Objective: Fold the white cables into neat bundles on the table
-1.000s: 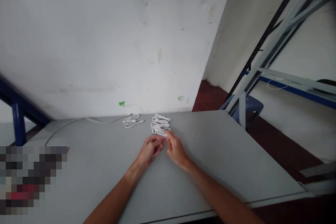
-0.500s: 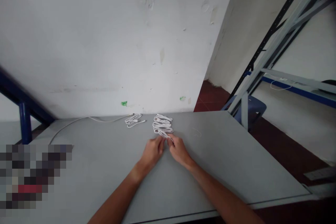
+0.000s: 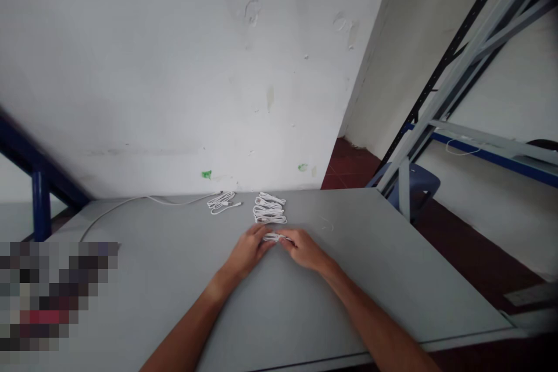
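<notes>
White bundled cable (image 3: 275,237) spans the gap between a person's two hands, low at the grey tabletop (image 3: 349,296); from where I stand, contact with that surface cannot be told. Left hand (image 3: 247,250): thumb and fingers closed on the bundle's left end. Right hand (image 3: 304,249): thumb and fingers pinching its right end. The coil's middle lies exposed between the two sets of fingertips. Just beyond, toward the white wall (image 3: 174,70), similar cable bundles (image 3: 269,209) rest in a column; a looser coiled cable (image 3: 221,203) lies to their left, near a grey cord (image 3: 148,196).
</notes>
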A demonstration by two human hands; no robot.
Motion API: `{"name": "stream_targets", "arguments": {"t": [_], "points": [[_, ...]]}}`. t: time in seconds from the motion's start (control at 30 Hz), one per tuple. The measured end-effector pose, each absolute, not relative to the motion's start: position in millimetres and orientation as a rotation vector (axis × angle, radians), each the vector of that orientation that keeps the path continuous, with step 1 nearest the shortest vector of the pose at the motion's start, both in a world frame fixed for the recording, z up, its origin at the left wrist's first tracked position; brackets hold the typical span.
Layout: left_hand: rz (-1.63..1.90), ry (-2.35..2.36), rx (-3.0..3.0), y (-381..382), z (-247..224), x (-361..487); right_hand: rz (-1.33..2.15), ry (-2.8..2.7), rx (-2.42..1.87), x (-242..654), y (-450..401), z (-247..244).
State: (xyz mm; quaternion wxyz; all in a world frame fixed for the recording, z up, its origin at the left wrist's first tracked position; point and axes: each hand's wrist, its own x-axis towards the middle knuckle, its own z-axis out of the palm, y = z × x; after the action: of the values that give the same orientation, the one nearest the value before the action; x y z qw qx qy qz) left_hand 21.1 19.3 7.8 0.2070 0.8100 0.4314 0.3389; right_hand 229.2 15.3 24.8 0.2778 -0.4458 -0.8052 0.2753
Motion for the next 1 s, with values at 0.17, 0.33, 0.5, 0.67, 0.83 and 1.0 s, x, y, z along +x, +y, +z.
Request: {"name": "stream_targets", "arguments": {"t": [0.17, 0.33, 0.5, 0.67, 0.83, 1.0], "points": [[0.866, 1.177, 2.279, 26, 2, 20, 0.613, -2.241, -1.177, 227, 21, 17], [0.883, 1.418, 2.291, 36, 0, 19, 0.385, -2.187, -1.253, 215, 32, 7], [0.9, 1.518, 2.338, 37, -4, 11, 0.265, -2.143, -1.442, 216, 31, 7], [0.839, 1.686, 2.396, 11, -12, -13, 0.266, -2.157, -1.513, 239, 6, 13], [0.528, 1.713, 2.56, -16, -20, -31, 0.371, -2.386, -1.486, 260, -22, 11], [0.408, 1.72, 2.594, -20, -19, -31, 0.368, -2.396, -1.477, 262, -27, 9]]}}
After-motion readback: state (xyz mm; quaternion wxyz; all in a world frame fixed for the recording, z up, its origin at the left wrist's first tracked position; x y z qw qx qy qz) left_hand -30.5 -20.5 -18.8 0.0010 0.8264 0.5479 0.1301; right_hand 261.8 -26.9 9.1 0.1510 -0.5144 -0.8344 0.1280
